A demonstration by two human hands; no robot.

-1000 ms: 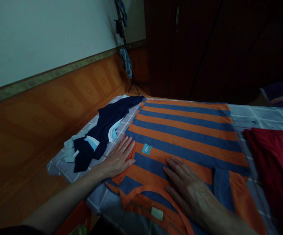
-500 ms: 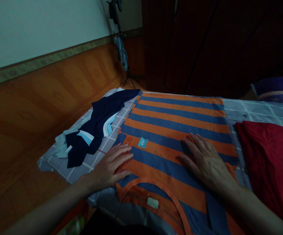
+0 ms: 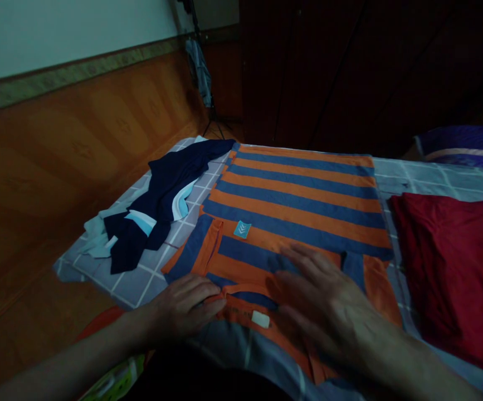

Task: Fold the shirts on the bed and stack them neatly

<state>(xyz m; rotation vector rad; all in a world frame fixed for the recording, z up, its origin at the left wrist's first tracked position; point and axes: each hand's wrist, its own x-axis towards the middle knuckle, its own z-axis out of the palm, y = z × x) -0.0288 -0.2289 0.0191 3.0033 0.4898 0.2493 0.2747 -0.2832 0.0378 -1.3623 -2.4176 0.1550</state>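
Note:
An orange and blue striped T-shirt [image 3: 299, 192] lies spread on the bed, its neck end towards me. It has a small teal patch [image 3: 242, 229] on the chest and a pale label [image 3: 260, 319] inside the collar. My left hand [image 3: 186, 303] is at the left shoulder by the collar, thumb and fingers closed on the fabric. Over the right side of the neck is my right hand [image 3: 328, 303], blurred by motion, fingers apart. I cannot tell whether it touches the cloth. Both sleeves lie folded inward in part.
Dark navy and light blue clothes [image 3: 174, 178] lie in a heap to the left on the checked bedsheet [image 3: 141, 278]. Red cloth [image 3: 450, 267] lies to the right. Beyond the bed stand a clothes rack [image 3: 201, 72] and a dark wardrobe [image 3: 308, 72].
My left hand has come nearer to me and closed at the collar. My right hand has moved left towards the neck. The sleeves show more, and the collar is partly folded.

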